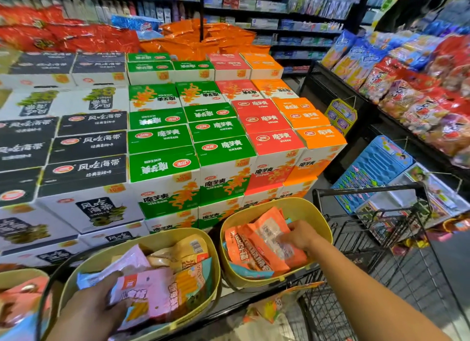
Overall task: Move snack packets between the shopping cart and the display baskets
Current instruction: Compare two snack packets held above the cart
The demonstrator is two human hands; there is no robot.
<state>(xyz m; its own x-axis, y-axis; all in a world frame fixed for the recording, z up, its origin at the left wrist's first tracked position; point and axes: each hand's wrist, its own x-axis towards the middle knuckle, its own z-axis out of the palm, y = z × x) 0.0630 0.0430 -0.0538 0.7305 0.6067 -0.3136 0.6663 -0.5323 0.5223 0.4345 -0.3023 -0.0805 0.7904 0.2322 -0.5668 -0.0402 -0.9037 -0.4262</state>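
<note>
Two yellow display baskets stand on a dark shelf in front of me. The middle basket (pixel 162 235) holds pink and yellow snack packets. My left hand (pixel 94 305) grips a pink packet (pixel 150 289) at the front of that basket. The right basket (pixel 302 208) holds orange packets (pixel 254 249). My right hand (pixel 301 235) reaches into it, fingers closed on an orange packet with a clear window. The black wire shopping cart (pixel 376 241) stands at the lower right, just beyond my right forearm.
Stacked cartons in black, green (pixel 162 139), red and orange rise behind the baskets. A third basket (pixel 20 277) shows at the lower left edge. Shelves of bagged snacks (pixel 412 86) line the right side. A colourful packet (pixel 269 307) lies below the shelf edge by the cart.
</note>
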